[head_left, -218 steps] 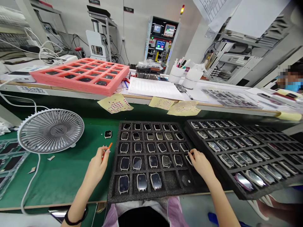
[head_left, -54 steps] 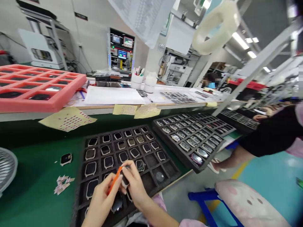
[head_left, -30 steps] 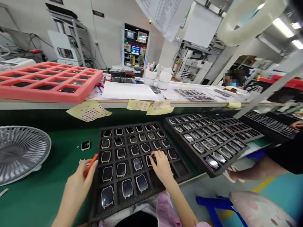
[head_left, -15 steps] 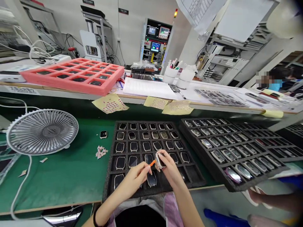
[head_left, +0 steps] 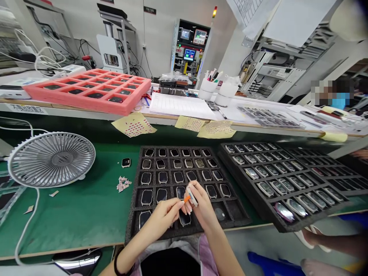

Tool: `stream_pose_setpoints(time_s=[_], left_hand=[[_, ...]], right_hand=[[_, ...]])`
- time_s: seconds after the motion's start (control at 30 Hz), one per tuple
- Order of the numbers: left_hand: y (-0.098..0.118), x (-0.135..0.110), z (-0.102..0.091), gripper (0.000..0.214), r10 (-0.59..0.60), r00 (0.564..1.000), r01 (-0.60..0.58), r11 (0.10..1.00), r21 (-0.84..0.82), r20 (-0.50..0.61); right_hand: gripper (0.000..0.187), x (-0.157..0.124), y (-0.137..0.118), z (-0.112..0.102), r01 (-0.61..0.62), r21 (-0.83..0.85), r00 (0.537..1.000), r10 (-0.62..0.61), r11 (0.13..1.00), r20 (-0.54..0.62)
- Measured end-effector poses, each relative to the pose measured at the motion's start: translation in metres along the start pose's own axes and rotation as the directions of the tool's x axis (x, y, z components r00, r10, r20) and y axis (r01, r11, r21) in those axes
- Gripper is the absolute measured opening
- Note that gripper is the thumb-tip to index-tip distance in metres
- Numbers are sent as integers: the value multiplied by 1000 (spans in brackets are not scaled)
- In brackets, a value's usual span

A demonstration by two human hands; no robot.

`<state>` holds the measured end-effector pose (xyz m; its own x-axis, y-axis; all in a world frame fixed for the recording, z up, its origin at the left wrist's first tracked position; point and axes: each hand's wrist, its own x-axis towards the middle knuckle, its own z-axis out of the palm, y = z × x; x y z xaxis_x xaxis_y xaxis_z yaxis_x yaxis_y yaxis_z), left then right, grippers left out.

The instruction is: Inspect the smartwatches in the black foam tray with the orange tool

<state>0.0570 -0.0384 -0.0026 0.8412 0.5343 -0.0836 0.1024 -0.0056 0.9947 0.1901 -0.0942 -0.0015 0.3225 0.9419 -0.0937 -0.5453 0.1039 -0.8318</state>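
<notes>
left hand (head_left: 163, 218): fingers (head_left: 174, 211) pinched shut | right hand (head_left: 202, 209): fingers (head_left: 193, 188) curled and shut | hands: just beside each other, near the front edge of the bench (head_left: 71, 230) | left arm (head_left: 129, 260), right arm (head_left: 222, 247): bare, bent inward

Green bench mat (head_left: 71, 222), with a foam watch tray (head_left: 134, 207) and desk fan (head_left: 51, 160)
</notes>
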Motion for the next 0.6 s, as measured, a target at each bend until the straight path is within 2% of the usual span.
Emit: stream_pose_setpoints(time_s=[0.07,0.23,0.6], left_hand=[[1,1,-1,41,1,1000,-1,1000,-18,18],[2,0,1,43,6,1000,-6,995,-101,1],[-4,0,0,43,-3,1000,1,986,-169,-13]], right_hand=[[24,0,1,1,-20,18,1000,20,1000,19],[26,2,6,3,-197,245,978,174,949,113],[27,5,10,9,-203,349,978,206,915,28]])
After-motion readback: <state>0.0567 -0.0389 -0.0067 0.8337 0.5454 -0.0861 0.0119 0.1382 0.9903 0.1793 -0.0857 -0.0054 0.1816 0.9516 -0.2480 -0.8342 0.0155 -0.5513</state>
